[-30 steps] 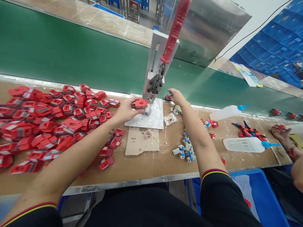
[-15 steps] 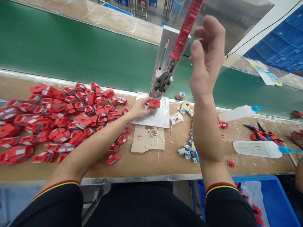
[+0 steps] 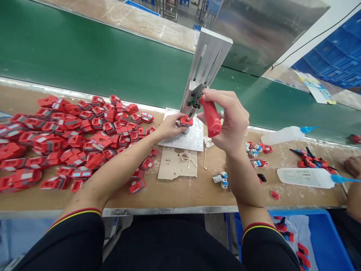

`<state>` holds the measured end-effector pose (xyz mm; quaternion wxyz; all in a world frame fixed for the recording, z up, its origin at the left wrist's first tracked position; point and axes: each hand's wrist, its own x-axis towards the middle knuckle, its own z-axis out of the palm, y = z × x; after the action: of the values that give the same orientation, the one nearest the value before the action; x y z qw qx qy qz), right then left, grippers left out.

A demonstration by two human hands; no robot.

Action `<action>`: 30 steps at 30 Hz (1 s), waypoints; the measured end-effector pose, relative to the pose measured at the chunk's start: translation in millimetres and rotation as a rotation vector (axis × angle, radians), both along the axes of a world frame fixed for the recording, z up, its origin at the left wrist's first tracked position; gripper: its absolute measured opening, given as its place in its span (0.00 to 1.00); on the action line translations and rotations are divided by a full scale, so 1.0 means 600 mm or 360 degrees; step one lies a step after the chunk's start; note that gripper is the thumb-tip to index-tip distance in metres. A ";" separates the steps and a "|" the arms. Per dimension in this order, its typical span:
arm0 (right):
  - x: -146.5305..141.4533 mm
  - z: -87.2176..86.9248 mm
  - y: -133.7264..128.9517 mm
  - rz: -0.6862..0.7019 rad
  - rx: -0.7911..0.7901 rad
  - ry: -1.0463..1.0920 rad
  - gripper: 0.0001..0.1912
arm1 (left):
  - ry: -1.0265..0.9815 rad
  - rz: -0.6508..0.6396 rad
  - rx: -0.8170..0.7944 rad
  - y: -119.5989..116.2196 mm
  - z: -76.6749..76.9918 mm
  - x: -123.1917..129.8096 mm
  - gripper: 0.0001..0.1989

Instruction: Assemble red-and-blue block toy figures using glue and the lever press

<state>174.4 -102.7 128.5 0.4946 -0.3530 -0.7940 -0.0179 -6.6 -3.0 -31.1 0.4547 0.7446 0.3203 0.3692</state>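
Note:
My left hand [image 3: 170, 127] pinches a small red plastic part [image 3: 186, 121] under the tip of a hand-lever press [image 3: 194, 98]. The press has a slotted metal upright [image 3: 210, 52] and a flat metal base plate [image 3: 180, 140]. My right hand [image 3: 229, 122] is wrapped round the press's red lever handle [image 3: 211, 117], which is tilted down towards me. The press tip appears to meet the top of the red part. A large heap of red and grey parts [image 3: 70, 139] lies left of my left forearm.
A piece of cardboard [image 3: 175, 165] with a rubber band lies before the base plate. Small white-and-blue parts [image 3: 223, 180] and two bottles [image 3: 306, 177] are to the right. A blue bin [image 3: 324, 229] stands below the table edge; another person's hand [image 3: 352, 165] is far right.
The lever handle has swung from upright down towards me. My right hand, open beside it before, has come down and closed on it. My left hand still holds the red part under the press.

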 end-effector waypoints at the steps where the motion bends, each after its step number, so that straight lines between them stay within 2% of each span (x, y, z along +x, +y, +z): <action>1: 0.000 -0.005 -0.003 -0.0014 -0.0032 0.0013 0.12 | 0.0004 0.0002 0.0005 0.000 0.001 0.000 0.19; 5: 0.002 -0.028 -0.004 0.0091 -0.0171 0.0112 0.13 | 0.0011 0.0036 -0.0003 -0.001 0.003 0.002 0.19; 9: 0.007 -0.054 -0.003 0.0038 -0.0403 0.0065 0.12 | 0.0003 0.0027 -0.0007 0.000 0.001 0.003 0.22; 15: 0.010 -0.087 -0.008 0.0082 -0.0460 0.0077 0.11 | -0.0009 0.0049 0.0008 0.000 -0.004 0.005 0.22; 17: 0.010 -0.094 -0.014 0.0111 -0.0459 0.0182 0.11 | 0.0020 0.0071 0.0004 -0.001 -0.003 0.006 0.22; 19: 0.007 -0.097 -0.022 0.0149 -0.0503 0.0453 0.13 | 0.0066 0.0086 -0.0005 -0.003 0.000 0.007 0.22; 21: 0.004 -0.094 -0.030 0.0210 -0.0726 0.0775 0.19 | 0.0117 0.0097 -0.0014 -0.005 0.005 0.007 0.22; 23: 0.000 -0.084 -0.038 0.0327 -0.1192 0.0958 0.26 | 0.0153 0.0106 -0.0018 -0.007 0.009 0.007 0.23; 26: -0.006 -0.056 -0.050 0.0557 -0.1911 0.0995 0.35 | 0.0175 0.0102 -0.0007 -0.010 0.013 0.007 0.22; 28: -0.008 -0.035 -0.056 0.0656 -0.2104 0.1055 0.35 | 0.0168 0.0095 0.0008 -0.011 0.014 0.007 0.22; 30: -0.008 -0.018 -0.060 0.0690 -0.2128 0.1143 0.32 | 0.0151 0.0097 0.0016 -0.012 0.015 0.008 0.22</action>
<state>169.3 -138.9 117.7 0.3960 -0.3970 -0.4792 0.6753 -1.7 -9.9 -22.3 0.4237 0.7535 0.3621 0.3488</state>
